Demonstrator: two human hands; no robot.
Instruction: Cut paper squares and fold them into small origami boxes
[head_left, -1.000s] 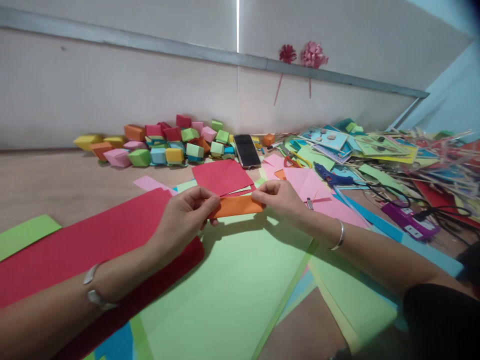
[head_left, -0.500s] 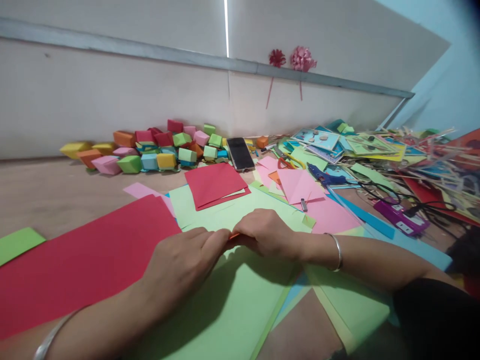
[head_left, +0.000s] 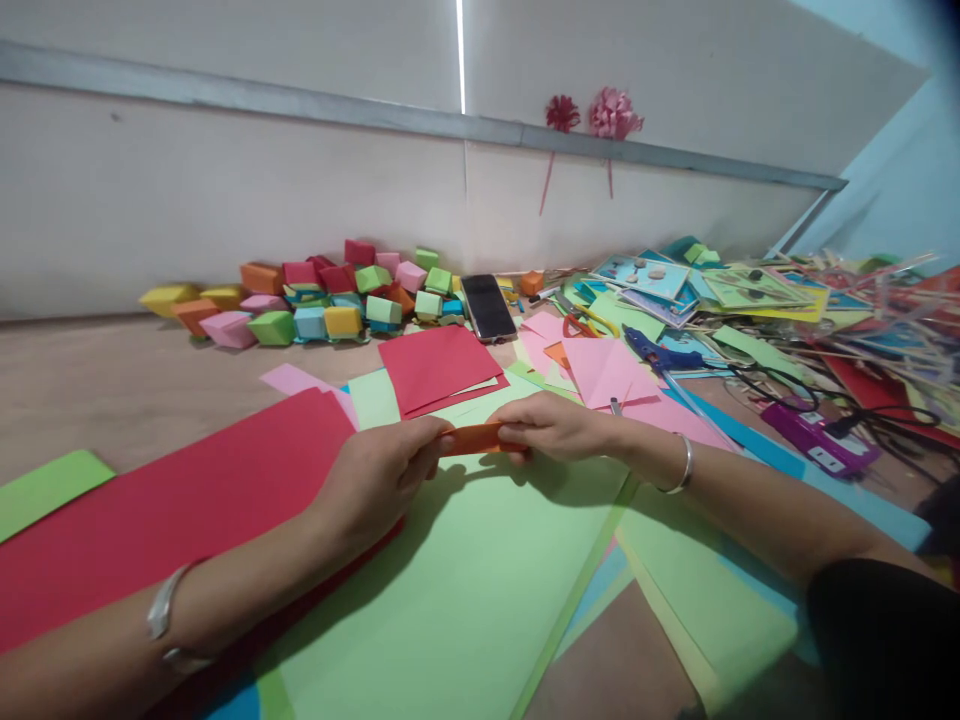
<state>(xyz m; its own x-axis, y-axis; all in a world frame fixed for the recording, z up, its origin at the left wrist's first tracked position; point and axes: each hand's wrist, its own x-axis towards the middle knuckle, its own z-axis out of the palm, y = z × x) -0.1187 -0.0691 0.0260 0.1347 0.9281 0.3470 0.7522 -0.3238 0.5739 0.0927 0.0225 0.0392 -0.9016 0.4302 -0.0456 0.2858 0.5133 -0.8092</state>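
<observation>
Between my two hands is a small folded piece of orange paper [head_left: 472, 439], held above a large light green sheet [head_left: 457, 600]. My left hand [head_left: 382, 465] pinches its left end, thumb on the near side. My right hand [head_left: 559, 425] is closed on the right end, with fingers partly beneath it. Just beyond the hands lie square red papers [head_left: 442, 368]. A large red sheet [head_left: 187, 510] is under and beside my left forearm.
Several folded paper boxes [head_left: 274, 328] are piled along the wall, beside a phone [head_left: 488, 307]. To the right are pink paper [head_left: 607, 368], a blue glue gun [head_left: 660, 350], a purple power strip [head_left: 821, 437] and heaped cards and sticks. Paper flowers [head_left: 615, 113] hang on the wall.
My hands have drawn apart and moved slightly away from me, so more of the orange paper shows between them. The view has shifted a little.
</observation>
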